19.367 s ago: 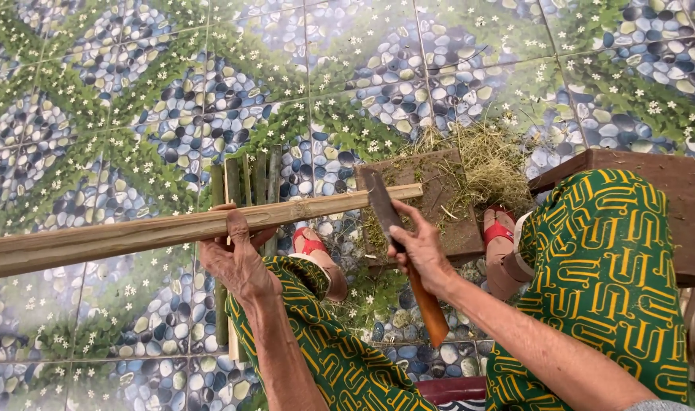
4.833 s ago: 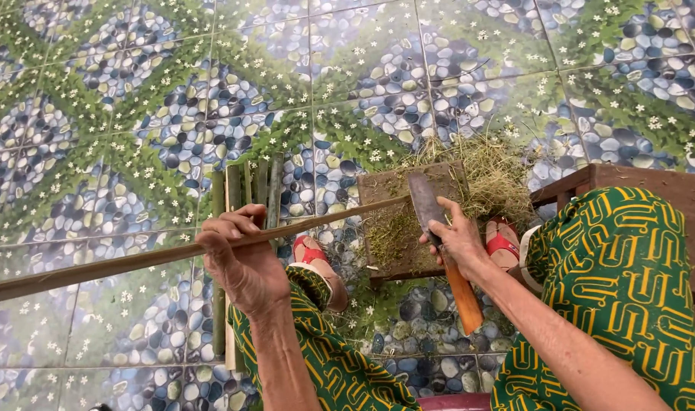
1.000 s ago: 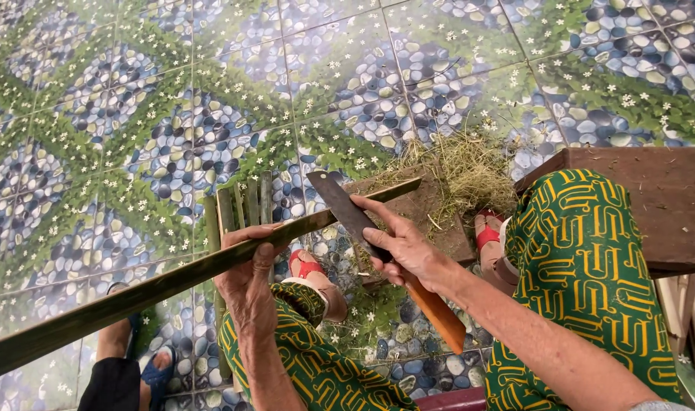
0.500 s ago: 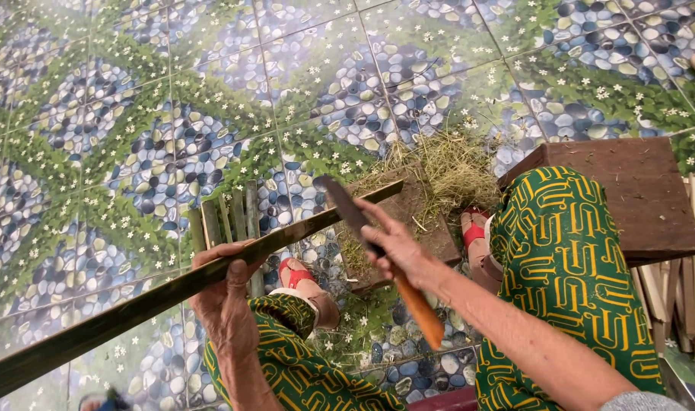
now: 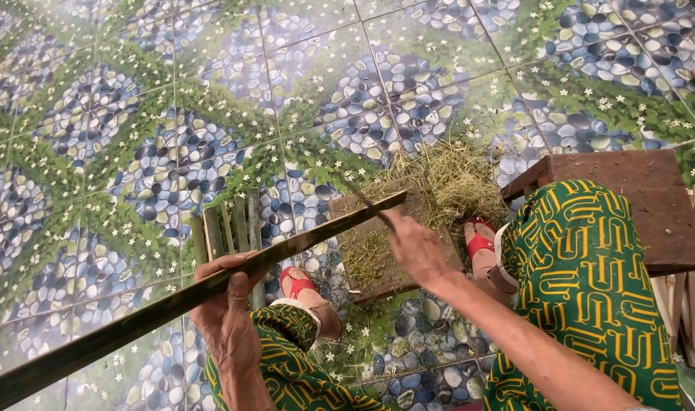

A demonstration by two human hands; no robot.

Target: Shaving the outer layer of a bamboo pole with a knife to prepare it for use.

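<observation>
Nearest the camera, the left hand point(image 5: 229, 323) is closed around a long bamboo slat point(image 5: 172, 304), thumb over the top and fingers wrapped beneath, holding it raised at a slant so that its far end points up and right; the grip sits near mid-length, which appears to steady the piece while leaving the far end free. The slat's near end runs out of view at lower left; its far tip rests on or just above a dark wooden chopping block point(image 5: 378, 251); contact cannot be confirmed. The right hand point(image 5: 419, 251) is clenched on the handle of a knife point(image 5: 366, 202), handle itself hidden under the hand, the thin blade showing edge-on and blurred, lying against the slat near its tip. The hands are well apart, one at each working zone of the slat. Knees in green-and-yellow patterned fabric point(image 5: 583, 281) flank the block, with red sandals point(image 5: 298, 283) on the floor just beside it, so the block sits between the feet. Short cut bamboo pieces point(image 5: 225, 228) stand grouped on the floor just behind the left hand. Beyond the block lies a heap of fine greenish shavings point(image 5: 454, 179), spilling over its far edge. To the right stands a brown wooden stool point(image 5: 644, 205). Farthest off spreads the patterned tile floor point(image 5: 210, 91)
</observation>
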